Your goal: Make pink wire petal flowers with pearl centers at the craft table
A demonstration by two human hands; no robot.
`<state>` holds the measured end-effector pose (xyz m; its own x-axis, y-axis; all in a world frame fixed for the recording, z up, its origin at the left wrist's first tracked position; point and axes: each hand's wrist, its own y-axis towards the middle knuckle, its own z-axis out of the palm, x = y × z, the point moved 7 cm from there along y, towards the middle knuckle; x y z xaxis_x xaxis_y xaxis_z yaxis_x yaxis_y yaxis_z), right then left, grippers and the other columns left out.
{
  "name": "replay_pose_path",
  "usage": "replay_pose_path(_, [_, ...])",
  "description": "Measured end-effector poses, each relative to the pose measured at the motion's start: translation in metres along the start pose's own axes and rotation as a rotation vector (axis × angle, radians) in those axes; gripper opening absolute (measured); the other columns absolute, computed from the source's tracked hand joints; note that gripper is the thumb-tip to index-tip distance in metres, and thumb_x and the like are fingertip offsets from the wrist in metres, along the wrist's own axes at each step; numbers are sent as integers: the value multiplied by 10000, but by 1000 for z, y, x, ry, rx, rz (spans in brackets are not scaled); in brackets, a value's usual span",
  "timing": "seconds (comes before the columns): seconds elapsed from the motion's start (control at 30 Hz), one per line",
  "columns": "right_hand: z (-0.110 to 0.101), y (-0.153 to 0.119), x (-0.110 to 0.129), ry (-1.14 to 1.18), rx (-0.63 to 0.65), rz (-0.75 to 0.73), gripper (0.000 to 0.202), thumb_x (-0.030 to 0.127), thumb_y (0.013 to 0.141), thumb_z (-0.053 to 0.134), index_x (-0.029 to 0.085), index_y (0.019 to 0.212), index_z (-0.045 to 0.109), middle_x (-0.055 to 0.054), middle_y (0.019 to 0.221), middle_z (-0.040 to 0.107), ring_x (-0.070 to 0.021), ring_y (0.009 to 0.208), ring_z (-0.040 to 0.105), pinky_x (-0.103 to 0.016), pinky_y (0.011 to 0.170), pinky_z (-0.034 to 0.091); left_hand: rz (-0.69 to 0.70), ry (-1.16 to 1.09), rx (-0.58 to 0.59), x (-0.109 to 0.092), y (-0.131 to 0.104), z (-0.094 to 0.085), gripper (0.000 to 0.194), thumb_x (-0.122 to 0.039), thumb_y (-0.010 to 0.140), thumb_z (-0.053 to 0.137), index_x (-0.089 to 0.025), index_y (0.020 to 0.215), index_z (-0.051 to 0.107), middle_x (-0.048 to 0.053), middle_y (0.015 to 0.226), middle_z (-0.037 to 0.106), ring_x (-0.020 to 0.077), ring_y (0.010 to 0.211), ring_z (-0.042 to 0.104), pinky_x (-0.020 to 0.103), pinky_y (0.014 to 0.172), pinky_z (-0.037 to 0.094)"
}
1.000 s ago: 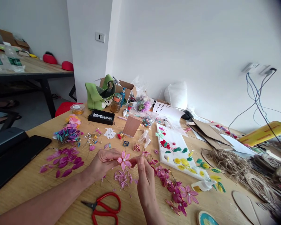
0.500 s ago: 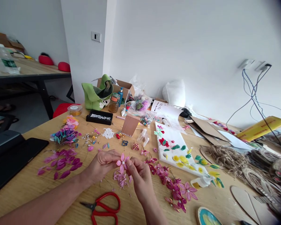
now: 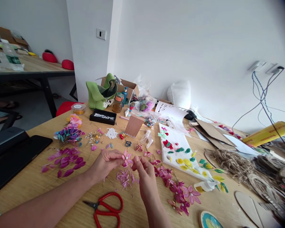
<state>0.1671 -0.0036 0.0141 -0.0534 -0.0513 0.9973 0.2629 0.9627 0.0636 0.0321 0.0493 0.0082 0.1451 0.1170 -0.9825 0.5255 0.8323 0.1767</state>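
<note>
Between the thumb and fingertips of my left hand (image 3: 109, 161) is a small pink artificial flower (image 3: 126, 158) with a pearl-like centre. My right hand (image 3: 144, 171) is pinched closed at the flower's right-hand petals; whether it grips a petal or something thin is hidden by the fingers. Below the flower lies a little heap of pale pink strips (image 3: 124, 179) on the wooden table. Red-handled scissors (image 3: 106, 207) lie in front of my hands, their dark blades pointing left. Finished magenta flowers (image 3: 177, 190) spread out to the right of my right hand.
Loose magenta petals (image 3: 67, 160) and a purple-blue bunch (image 3: 70, 134) lie on the left. A white foam board (image 3: 167, 155) with coloured petals sits to the right, a glue bottle (image 3: 205, 186) near its lower corner. Behind are a black tray (image 3: 103, 117) and a green bag (image 3: 95, 96).
My right hand has drawn slightly to the right, away from the flower's centre. The flower has risen a little and stays in my left hand. The whole view has shifted slightly.
</note>
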Motion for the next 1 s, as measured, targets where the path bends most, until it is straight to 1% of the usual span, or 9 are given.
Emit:
replay_pose_path(0.07, [-3, 0, 1, 25, -51, -26, 372, 525, 802, 623, 165, 708, 625, 8, 648, 553, -116, 613, 451, -220, 577, 367, -117, -100, -39, 10, 0, -3, 145, -299, 762, 716, -223, 857, 793, 57, 813, 742, 225, 856, 641, 327, 826, 464])
replay_pose_path(0.17, [0, -3, -4, 78, -30, 20, 400, 539, 808, 614, 160, 932, 649, 28, 596, 548, -98, 511, 433, -205, 485, 346, -205, -212, -56, 17, 0, -4, 170, -293, 765, 710, -208, 890, 788, 53, 780, 742, 220, 896, 629, 323, 883, 423])
replay_pose_path(0.3, [12, -6, -12, 153, 73, 105, 471, 549, 853, 550, 137, 1074, 612, 63, 458, 487, -105, 400, 460, -201, 407, 345, -231, -252, -69, 19, -1, -3, 177, -283, 756, 708, -187, 880, 789, 61, 745, 729, 189, 789, 596, 286, 757, 416])
replay_pose_path(0.4, [17, -7, -14, 186, 131, 118, 472, 559, 886, 490, 133, 1047, 617, 19, 531, 572, -113, 418, 523, -206, 408, 382, -236, -250, -101, 19, 0, -4, 160, -275, 727, 725, -174, 830, 794, 58, 717, 710, 157, 701, 542, 262, 672, 388])
replay_pose_path(0.5, [20, -6, -15, 163, 159, 133, 464, 576, 843, 550, 136, 976, 611, -6, 625, 618, -93, 408, 508, -197, 384, 363, -255, -231, -116, 20, 0, -5, 175, -290, 719, 727, -164, 820, 793, 55, 703, 695, 148, 668, 513, 258, 644, 371])
replay_pose_path(0.63, [17, -3, -15, 67, 113, 108, 425, 535, 748, 687, 144, 898, 616, 65, 518, 492, -64, 403, 379, -182, 388, 277, -256, -217, -123, 22, 0, -6, 157, -295, 731, 717, -162, 780, 787, 53, 709, 688, 148, 689, 512, 242, 622, 362])
replay_pose_path(0.8, [14, 0, -12, -44, 85, 35, 399, 535, 757, 664, 167, 642, 562, 64, 505, 418, -81, 460, 330, -212, 439, 258, -293, -296, -193, 28, 0, -10, 144, -286, 665, 776, -157, 727, 782, 41, 685, 681, 119, 629, 487, 221, 553, 327])
replay_pose_path(0.9, [8, 0, -6, -183, 28, -44, 382, 521, 810, 606, 168, 663, 601, 6, 583, 547, -139, 567, 470, -253, 553, 368, -336, -368, -204, 32, 0, -10, 195, -292, 613, 814, -138, 730, 784, 49, 680, 686, 110, 606, 492, 214, 530, 318])
replay_pose_path(1.0, [-1, -4, 6, -331, -111, -183, 336, 476, 878, 533, 181, 786, 666, -65, 819, 670, -223, 839, 562, -338, 795, 406, -390, -435, -249, 36, -1, -11, 246, -282, 550, 852, -133, 734, 783, 44, 671, 685, 109, 607, 518, 207, 519, 318])
